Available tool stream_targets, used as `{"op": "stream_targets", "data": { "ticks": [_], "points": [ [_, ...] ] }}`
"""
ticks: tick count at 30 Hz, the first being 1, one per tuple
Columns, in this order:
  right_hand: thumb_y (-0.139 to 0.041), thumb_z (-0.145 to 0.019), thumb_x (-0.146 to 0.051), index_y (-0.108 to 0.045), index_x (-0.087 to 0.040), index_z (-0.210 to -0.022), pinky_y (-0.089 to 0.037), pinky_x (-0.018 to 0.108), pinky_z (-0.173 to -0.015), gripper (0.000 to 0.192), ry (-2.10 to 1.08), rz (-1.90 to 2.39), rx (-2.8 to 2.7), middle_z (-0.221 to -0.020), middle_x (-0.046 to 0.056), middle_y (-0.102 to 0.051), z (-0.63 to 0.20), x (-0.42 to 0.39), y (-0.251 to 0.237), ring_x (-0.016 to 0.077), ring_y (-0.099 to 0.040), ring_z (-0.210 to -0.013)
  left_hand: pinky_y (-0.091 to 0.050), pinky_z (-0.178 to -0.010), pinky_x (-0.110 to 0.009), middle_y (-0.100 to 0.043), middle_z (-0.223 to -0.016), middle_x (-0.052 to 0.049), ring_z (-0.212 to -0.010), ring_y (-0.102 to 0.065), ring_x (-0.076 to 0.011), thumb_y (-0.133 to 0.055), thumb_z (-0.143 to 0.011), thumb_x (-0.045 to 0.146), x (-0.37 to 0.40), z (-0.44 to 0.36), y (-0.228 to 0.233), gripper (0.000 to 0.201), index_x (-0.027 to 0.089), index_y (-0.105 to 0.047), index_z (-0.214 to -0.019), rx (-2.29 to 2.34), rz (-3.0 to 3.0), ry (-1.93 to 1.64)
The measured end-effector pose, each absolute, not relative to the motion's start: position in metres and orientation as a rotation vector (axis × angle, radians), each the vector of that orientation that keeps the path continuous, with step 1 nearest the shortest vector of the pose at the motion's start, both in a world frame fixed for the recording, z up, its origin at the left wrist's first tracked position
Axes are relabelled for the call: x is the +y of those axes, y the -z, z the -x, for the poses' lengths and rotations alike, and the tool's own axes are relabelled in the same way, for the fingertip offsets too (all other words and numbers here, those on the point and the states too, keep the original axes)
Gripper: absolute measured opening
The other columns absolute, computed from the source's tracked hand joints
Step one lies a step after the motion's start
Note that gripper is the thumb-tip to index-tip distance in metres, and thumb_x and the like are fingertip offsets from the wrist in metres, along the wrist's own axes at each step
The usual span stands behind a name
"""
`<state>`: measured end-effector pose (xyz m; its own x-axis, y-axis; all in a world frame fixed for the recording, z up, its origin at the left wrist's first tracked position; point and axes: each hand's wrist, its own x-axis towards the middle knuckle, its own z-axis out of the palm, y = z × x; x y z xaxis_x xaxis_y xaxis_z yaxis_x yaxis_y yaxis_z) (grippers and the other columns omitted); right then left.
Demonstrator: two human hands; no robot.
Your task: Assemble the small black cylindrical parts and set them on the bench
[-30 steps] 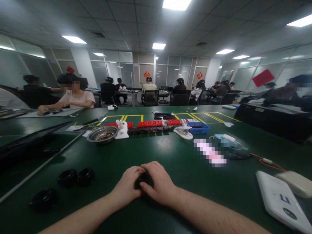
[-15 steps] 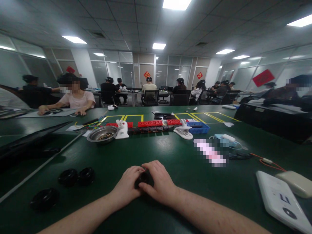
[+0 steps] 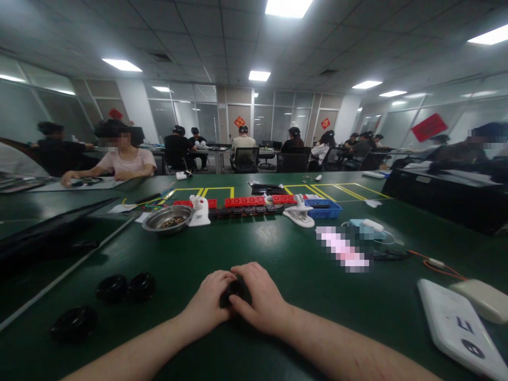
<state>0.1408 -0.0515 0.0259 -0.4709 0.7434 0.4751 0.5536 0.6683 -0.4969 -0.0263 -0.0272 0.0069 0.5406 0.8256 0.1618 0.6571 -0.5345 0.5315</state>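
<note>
We see the left hand (image 3: 208, 303) and the right hand (image 3: 260, 301) meet at the near middle of the dark green table (image 3: 301, 275), fingers of both clamped on a small black round part (image 3: 234, 291) between them. To the left lie 3 black rubber rings (image 3: 113, 288); far behind stands a shallow steel bowl (image 3: 167, 218).

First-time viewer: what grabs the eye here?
Front and centre, the left hand and right hand are cupped together around a small black part on the green table. To their left lie three black rings; further back sits a metal bowl beside a row of red blocks. A white device lies at the right edge.
</note>
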Motion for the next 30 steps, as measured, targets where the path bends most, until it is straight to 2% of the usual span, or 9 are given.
{"op": "stream_targets", "data": {
  "ticks": [4, 8, 15, 18, 23, 30],
  "points": [
    [-0.050, -0.072, -0.018, -0.047, -0.017, -0.104, -0.038, 0.037, -0.083, 0.032, -0.373, 1.031, -2.203, -0.097, 0.007, -0.054, -0.141, -0.051, -0.026, 0.0197, -0.046, -0.089, -0.036, -0.092, -0.039, -0.055, -0.107, -0.007, -0.102, -0.048, -0.0251, -0.062, -0.063, 0.023, -0.030, 0.025, -0.012, 0.038, 0.018, -0.055, -0.100, 1.216, -2.342, -0.551],
    [-0.046, -0.066, -0.010, -0.042, -0.016, -0.111, -0.035, 0.038, -0.088, 0.046, -0.392, 0.897, -2.234, -0.104, 0.008, -0.053, -0.142, -0.052, -0.027, 0.0198, -0.045, -0.095, -0.036, -0.092, -0.040, -0.055, -0.107, -0.008, -0.102, -0.048, -0.0251, -0.061, -0.064, 0.022, -0.029, 0.025, -0.013, 0.041, 0.017, -0.053, -0.104, 1.220, -2.343, -0.550],
    [-0.055, -0.072, -0.025, -0.047, -0.017, -0.104, -0.036, 0.038, -0.083, 0.035, -0.339, 1.027, -2.199, -0.099, 0.007, -0.054, -0.142, -0.050, -0.025, 0.0209, -0.046, -0.092, -0.037, -0.091, -0.040, -0.055, -0.105, -0.005, -0.101, -0.048, -0.0250, -0.062, -0.062, 0.021, -0.030, 0.025, -0.013, 0.037, 0.021, -0.055, -0.099, 1.238, -2.331, -0.536],
    [-0.055, -0.072, -0.024, -0.048, -0.017, -0.101, -0.037, 0.037, -0.082, 0.031, -0.359, 1.046, -2.233, -0.096, 0.006, -0.055, -0.141, -0.049, -0.026, 0.0199, -0.047, -0.089, -0.037, -0.090, -0.041, -0.055, -0.105, -0.005, -0.101, -0.048, -0.0253, -0.062, -0.062, 0.022, -0.031, 0.025, -0.015, 0.038, 0.021, -0.055, -0.100, 1.245, -2.322, -0.519],
    [-0.051, -0.067, -0.013, -0.043, -0.017, -0.110, -0.035, 0.036, -0.087, 0.043, -0.386, 0.932, -2.249, -0.103, 0.007, -0.054, -0.141, -0.051, -0.027, 0.0195, -0.046, -0.095, -0.037, -0.090, -0.039, -0.055, -0.105, -0.006, -0.101, -0.048, -0.0243, -0.060, -0.062, 0.019, -0.029, 0.025, -0.012, 0.040, 0.019, -0.054, -0.101, 1.223, -2.340, -0.539],
    [-0.059, -0.069, -0.025, -0.046, -0.018, -0.106, -0.036, 0.038, -0.085, 0.040, -0.359, 1.036, -2.198, -0.103, 0.007, -0.053, -0.140, -0.051, -0.026, 0.0213, -0.047, -0.095, -0.034, -0.092, -0.040, -0.055, -0.106, -0.006, -0.102, -0.047, -0.0249, -0.060, -0.059, 0.016, -0.024, 0.027, -0.002, 0.042, 0.021, -0.054, -0.100, 1.206, -2.378, -0.577]
  ]
}}
